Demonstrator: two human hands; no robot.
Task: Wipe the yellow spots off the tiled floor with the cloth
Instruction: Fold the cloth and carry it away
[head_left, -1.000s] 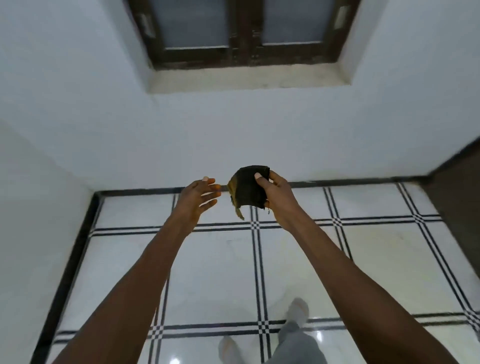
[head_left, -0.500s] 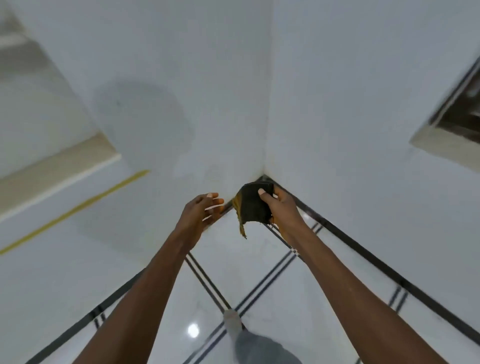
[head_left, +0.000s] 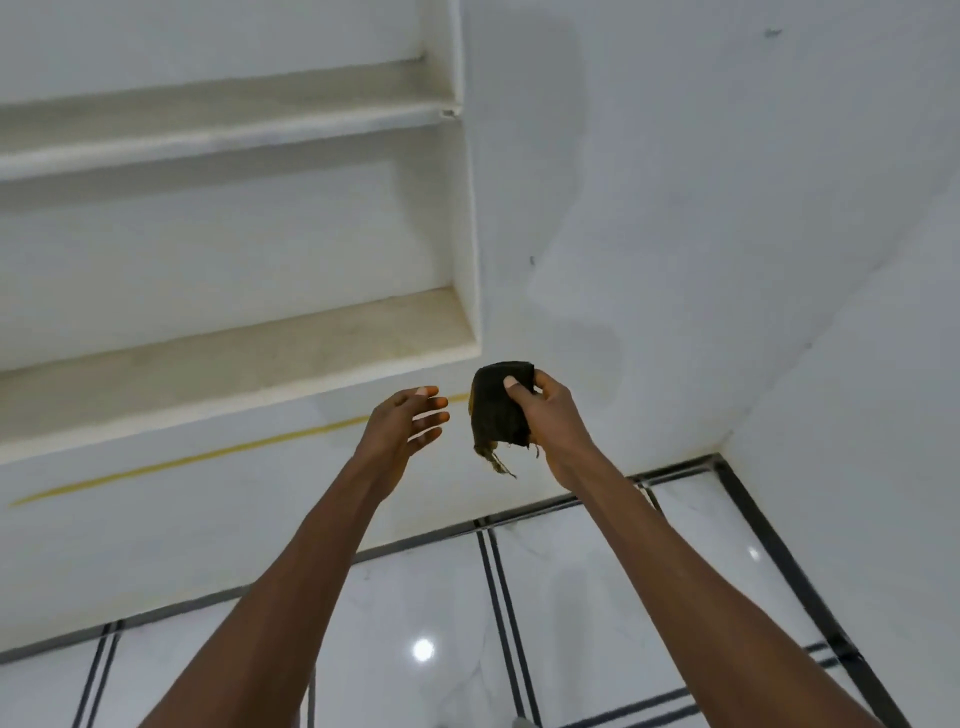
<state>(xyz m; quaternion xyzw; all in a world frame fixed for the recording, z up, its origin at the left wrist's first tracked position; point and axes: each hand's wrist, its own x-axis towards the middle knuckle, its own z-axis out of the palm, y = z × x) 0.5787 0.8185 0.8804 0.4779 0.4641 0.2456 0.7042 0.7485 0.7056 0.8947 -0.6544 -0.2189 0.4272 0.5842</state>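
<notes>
My right hand (head_left: 553, 421) holds a dark, bunched cloth (head_left: 496, 410) with frayed yellowish threads hanging from its lower edge, raised at chest height in front of a white wall. Just left of the cloth, my left hand (head_left: 402, 428) is held up with fingers apart, not touching it. The glossy white tiled floor (head_left: 426, 597) with black double lines fills the bottom of the view. No yellow spots show on the visible tiles.
Recessed white wall shelves (head_left: 234, 343) fill the upper left. A thin yellow line (head_left: 208, 457) runs along the wall below them. A room corner with black skirting (head_left: 719, 460) lies at right. A bright light reflection (head_left: 423, 649) sits on the floor.
The view has swung leftward from the window wall, past a corner, to the shelved wall. Both hands keep the same pose, the right one still gripping the cloth.
</notes>
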